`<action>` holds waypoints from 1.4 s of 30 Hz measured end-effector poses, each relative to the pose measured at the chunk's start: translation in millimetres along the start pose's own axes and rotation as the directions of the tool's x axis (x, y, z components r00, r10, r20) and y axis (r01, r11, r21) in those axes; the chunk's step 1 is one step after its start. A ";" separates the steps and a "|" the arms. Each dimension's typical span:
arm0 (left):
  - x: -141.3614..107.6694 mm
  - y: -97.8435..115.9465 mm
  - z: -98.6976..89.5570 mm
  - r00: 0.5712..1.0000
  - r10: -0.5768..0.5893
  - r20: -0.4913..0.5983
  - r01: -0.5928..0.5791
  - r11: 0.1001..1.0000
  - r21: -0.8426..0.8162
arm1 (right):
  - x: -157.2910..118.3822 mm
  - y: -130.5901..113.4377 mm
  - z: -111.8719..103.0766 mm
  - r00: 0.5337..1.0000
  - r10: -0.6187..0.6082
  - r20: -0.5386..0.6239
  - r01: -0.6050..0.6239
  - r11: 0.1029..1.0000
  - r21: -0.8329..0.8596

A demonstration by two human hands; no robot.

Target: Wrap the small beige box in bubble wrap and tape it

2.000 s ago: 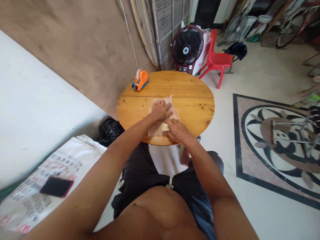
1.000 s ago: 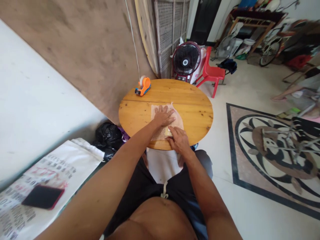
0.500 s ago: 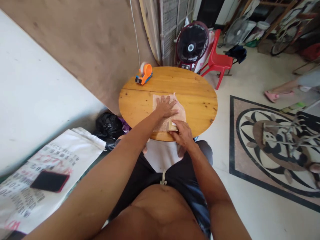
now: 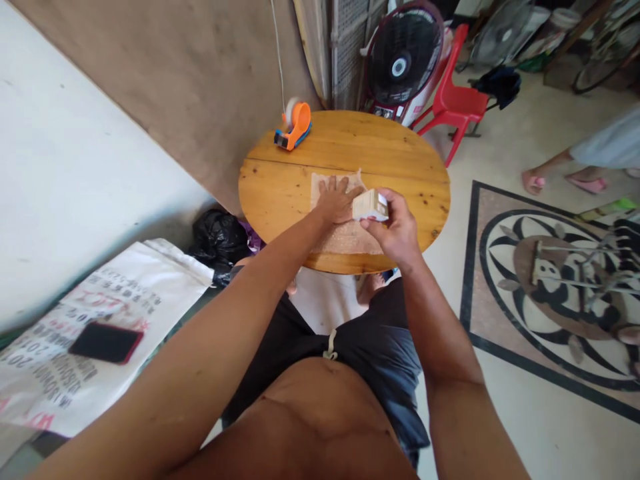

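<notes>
A sheet of pinkish bubble wrap [image 4: 345, 239] lies spread near the front of the round wooden table [image 4: 270, 210]. My left hand [image 4: 336, 200] rests flat on the sheet with its fingers spread. My right hand [image 4: 400, 230] grips a small white and tan box [image 4: 369, 205] between thumb and fingers. The box is tilted and raised above the sheet, just right of my left hand. An orange tape dispenser [image 4: 299, 123] with a roll of tape stands at the table's back left.
A red plastic chair [image 4: 460, 100] and a dark fan [image 4: 403, 60] stand behind the table. At left, a phone [image 4: 106, 342] lies on a printed white sack [image 4: 150, 267], near a black plastic bag [image 4: 217, 237]. Another person's legs [image 4: 555, 167] show at far right.
My right hand has lifted the box from the sheet's front edge, up and away from me, and tilted it. My left hand stays on the sheet. The view has shifted slightly.
</notes>
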State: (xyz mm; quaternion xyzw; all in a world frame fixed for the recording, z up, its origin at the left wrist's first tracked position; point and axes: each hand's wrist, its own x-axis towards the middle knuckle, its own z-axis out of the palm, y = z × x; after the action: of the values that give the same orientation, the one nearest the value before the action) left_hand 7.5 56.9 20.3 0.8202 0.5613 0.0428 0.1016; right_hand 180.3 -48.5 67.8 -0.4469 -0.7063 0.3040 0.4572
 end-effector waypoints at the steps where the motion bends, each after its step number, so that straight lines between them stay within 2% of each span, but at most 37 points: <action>1: 1.1 -0.1 1.0 1.000 -0.003 -0.001 0.003 1.000 -0.005 | 11.7 2.5 6.5 1.000 -0.005 -0.010 0.005 0.998 0.070; 5: 6.4 -2.2 6.1 0.999 -0.015 -0.033 0.014 1.000 -0.017 | 35.2 23.1 36.5 0.997 0.075 -0.025 -0.067 0.972 0.227; 9: 7.1 -4.9 4.7 0.999 -0.015 0.040 0.014 0.999 0.032 | 26.6 45.1 51.2 0.984 0.176 -0.008 -0.169 0.958 0.231; 11: 5.7 -5.5 1.7 0.999 -0.004 0.041 0.003 0.999 0.033 | 21.0 50.0 52.0 0.983 0.184 -0.002 -0.181 0.968 0.173; 15: 1.8 -5.4 -4.8 0.999 0.025 0.040 -0.026 0.999 0.029 | 17.5 48.1 51.7 0.992 0.127 0.001 -0.127 0.992 0.016; 21: -3.8 -15.1 -17.0 0.993 0.107 0.059 -0.111 0.990 0.086 | 15.0 51.1 54.2 0.997 0.079 0.023 -0.073 0.980 -0.186; 25: -3.1 -29.7 -23.1 0.985 0.148 0.094 -0.155 0.985 0.079 | 13.5 56.1 54.4 0.999 0.016 0.040 -0.002 0.944 -0.331; 28: -0.6 -37.2 -21.7 0.983 0.169 0.077 -0.175 0.981 0.079 | 13.8 56.4 54.7 0.996 0.011 0.085 0.030 0.885 -0.465; 34: 1.4 -41.2 -17.3 0.980 0.197 0.031 -0.199 0.977 0.077 | 14.0 57.4 57.8 0.998 -0.051 0.034 0.060 0.904 -0.423; 42: 5.4 -45.9 -16.7 0.979 0.201 0.044 -0.203 0.978 0.053 | 14.6 53.9 57.9 0.999 -0.013 0.047 0.033 0.886 -0.463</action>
State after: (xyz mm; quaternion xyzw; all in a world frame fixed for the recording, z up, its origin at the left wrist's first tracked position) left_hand -35.4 80.0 26.5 0.8762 0.4741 0.0212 0.0839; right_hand 143.5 -14.0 5.2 -0.5281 -0.7733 0.1306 0.3256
